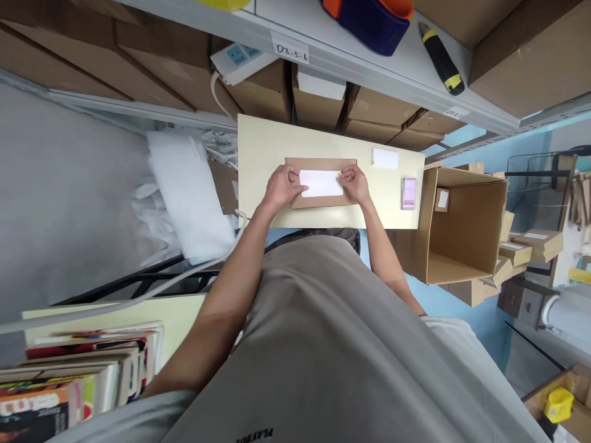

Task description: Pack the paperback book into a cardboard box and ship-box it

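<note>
A flat brown cardboard parcel (323,203) lies on the pale yellow table, with a white label (321,184) over its middle. At the label's left end is my left hand (281,186), fingers curled and thumb on the label's lower left corner. My right hand (355,183) pinches the right end, where a small yellow spot shows near the fingertips. Whether the label is fully stuck to the cardboard I cannot tell. Another white label or stack of labels (385,158) lies at the table's back right. Nearer the right edge is a phone (409,193) with a pinkish screen.
Right of the table stands an open cardboard box (466,215), with smaller labelled boxes (535,245) beyond it. White foam sheets (189,191) hang on the left. Above the table's back runs a shelf with a utility knife (442,59), a tape dispenser (373,21) and a power strip (242,60).
</note>
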The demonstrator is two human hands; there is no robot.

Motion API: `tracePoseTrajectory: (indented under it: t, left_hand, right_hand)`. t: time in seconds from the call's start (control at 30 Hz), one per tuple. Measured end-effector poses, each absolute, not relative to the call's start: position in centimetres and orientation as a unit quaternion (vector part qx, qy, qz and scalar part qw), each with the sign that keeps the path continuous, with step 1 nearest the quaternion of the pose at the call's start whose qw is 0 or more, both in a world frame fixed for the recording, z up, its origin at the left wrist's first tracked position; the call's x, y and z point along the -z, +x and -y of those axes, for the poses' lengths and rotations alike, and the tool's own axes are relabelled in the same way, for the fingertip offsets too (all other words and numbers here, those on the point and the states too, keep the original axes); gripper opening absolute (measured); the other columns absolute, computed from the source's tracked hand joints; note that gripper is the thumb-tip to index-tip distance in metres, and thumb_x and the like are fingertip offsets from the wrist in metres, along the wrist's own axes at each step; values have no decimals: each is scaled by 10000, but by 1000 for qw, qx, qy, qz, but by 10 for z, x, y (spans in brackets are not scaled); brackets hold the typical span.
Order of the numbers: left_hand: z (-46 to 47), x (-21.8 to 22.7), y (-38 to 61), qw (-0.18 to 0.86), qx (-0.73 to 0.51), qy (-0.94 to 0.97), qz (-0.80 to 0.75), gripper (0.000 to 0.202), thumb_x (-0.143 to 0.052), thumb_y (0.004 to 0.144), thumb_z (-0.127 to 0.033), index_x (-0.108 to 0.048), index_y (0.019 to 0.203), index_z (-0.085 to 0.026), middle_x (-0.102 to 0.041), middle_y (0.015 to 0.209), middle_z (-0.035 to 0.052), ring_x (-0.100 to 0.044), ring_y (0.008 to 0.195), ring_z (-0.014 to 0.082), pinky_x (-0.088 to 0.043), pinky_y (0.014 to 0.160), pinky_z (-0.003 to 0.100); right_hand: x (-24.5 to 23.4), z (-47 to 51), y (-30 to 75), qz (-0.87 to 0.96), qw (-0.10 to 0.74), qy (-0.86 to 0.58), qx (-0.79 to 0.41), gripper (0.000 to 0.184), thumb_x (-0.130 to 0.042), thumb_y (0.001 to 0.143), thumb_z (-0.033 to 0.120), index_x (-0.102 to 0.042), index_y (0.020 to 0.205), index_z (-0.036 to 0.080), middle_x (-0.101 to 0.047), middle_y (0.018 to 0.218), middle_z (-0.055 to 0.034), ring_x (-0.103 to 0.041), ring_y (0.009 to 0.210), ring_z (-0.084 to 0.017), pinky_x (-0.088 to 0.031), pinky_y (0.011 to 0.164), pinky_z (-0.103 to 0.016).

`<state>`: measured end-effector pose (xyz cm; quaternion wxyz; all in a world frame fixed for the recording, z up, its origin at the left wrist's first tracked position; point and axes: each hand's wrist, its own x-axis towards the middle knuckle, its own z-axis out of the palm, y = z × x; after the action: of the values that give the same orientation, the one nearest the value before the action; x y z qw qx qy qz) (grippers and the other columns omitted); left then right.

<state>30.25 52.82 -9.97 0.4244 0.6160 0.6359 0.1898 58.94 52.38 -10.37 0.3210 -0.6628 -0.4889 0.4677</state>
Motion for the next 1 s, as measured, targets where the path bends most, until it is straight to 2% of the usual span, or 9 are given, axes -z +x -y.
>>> tracePoseTrajectory:
  t: [0.13,0.3,0.37,0.43,0.53,0.6,0.73,0.93,1.0]
  left_hand:
    - [-530,97,314,400,-212,587,-672,176,-834,903,-244,-670,963,-231,-636,885,15,-638,888,243,-525,899,371]
    - [-529,95,322,379,-229,578,-686,86,-742,962,-265,-669,929,-233,-671,875,33,-667,901,263,-515,911,379]
    - [-528,94,323,377,-229,579,-686,81,-737,959,-266,-668,930,-235,-685,887,40,-677,920,270,-521,934,382]
    - [-528,94,323,377,-228,579,-686,77,-732,962,-271,-669,935,-236,-698,906,48,-684,938,274,-529,961,386]
    - [-527,93,321,377,-224,583,-684,95,-755,955,-294,-678,970,-238,-711,932,49,-689,954,275,-539,988,392]
    - [-526,91,319,379,-216,589,-680,191,-828,901,-307,-681,1003,-242,-718,961,40,-689,957,269,-547,987,389]
    - [-522,86,319,381,-209,595,-676,330,-922,814,-314,-672,1018,-247,-714,994,35,-690,963,264,-562,986,389]
    - [-523,85,327,364,-224,564,-707,273,-842,935,-452,-648,955,-261,-734,987,76,-735,1031,315,-573,1066,452]
    - [-527,89,326,362,-216,540,-729,322,-858,926,-491,-660,1025,-258,-754,989,89,-753,1079,355,-581,1076,484]
  right_hand:
    - [107,-523,589,492,320,-668,-458,341,-888,864,402,-614,1022,274,-757,904,27,-692,820,-176,-580,862,-338]
    - [111,-520,584,506,308,-683,-427,355,-860,904,448,-622,1102,275,-756,944,19,-684,838,-184,-582,892,-351]
    - [112,-515,578,529,290,-694,-393,467,-884,909,508,-635,1215,258,-757,1000,-6,-688,906,-208,-594,935,-377]
    - [112,-509,571,564,265,-703,-343,670,-919,894,594,-624,1373,231,-757,1101,-53,-692,1039,-261,-601,1019,-438]
    - [110,-499,558,606,227,-714,-269,977,-917,879,735,-531,1607,210,-739,1273,-135,-657,1236,-357,-576,1136,-556]
    - [106,-495,551,616,199,-722,-244,1073,-865,909,791,-458,1708,202,-717,1363,-179,-635,1305,-396,-561,1165,-595]
    - [97,-491,543,612,148,-743,-227,955,-676,1079,730,-387,1799,173,-682,1456,-217,-614,1400,-402,-530,1226,-572]
    - [99,-501,542,575,156,-770,-229,654,-390,1221,498,-435,1790,179,-713,1435,-196,-641,1417,-362,-505,1279,-563]
    - [99,-507,542,564,169,-774,-233,618,-345,1229,452,-462,1771,178,-731,1389,-184,-654,1411,-355,-501,1291,-576]
